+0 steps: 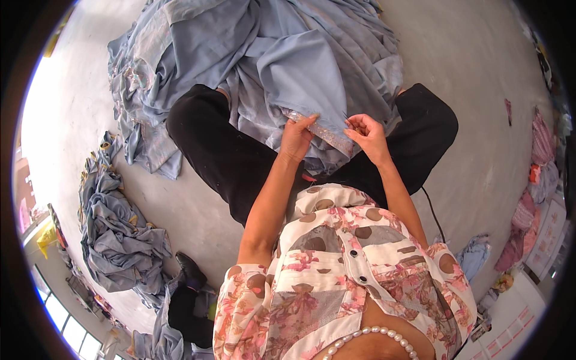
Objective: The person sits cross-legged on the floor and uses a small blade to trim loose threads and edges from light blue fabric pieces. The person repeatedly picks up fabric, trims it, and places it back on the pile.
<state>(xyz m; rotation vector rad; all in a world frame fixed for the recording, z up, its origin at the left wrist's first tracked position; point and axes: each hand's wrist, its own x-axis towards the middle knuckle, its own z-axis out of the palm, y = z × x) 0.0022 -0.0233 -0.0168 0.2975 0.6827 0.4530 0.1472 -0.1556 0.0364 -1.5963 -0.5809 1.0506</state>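
A large grey-blue cloth (303, 66) spreads over the floor between and beyond my bent legs. Along its near edge runs a shiny, sequin-like silvery band (333, 139). My left hand (297, 138) is closed on this edge, thumb on top, at the band's left part. My right hand (369, 139) hovers by the band's right part, its thumb and fingertips pinched together. Something thin and dark shows at those fingertips, too small to name. Between the two hands the band lies slanted, lower on the right.
A second heap of grey-blue cloth (117, 234) lies at the left, near another person's dark shoe (191, 271). Pink cloth bundles (542, 141) line the right side beside white boxes (546, 234). A black cord (433, 213) runs along the floor by my right leg.
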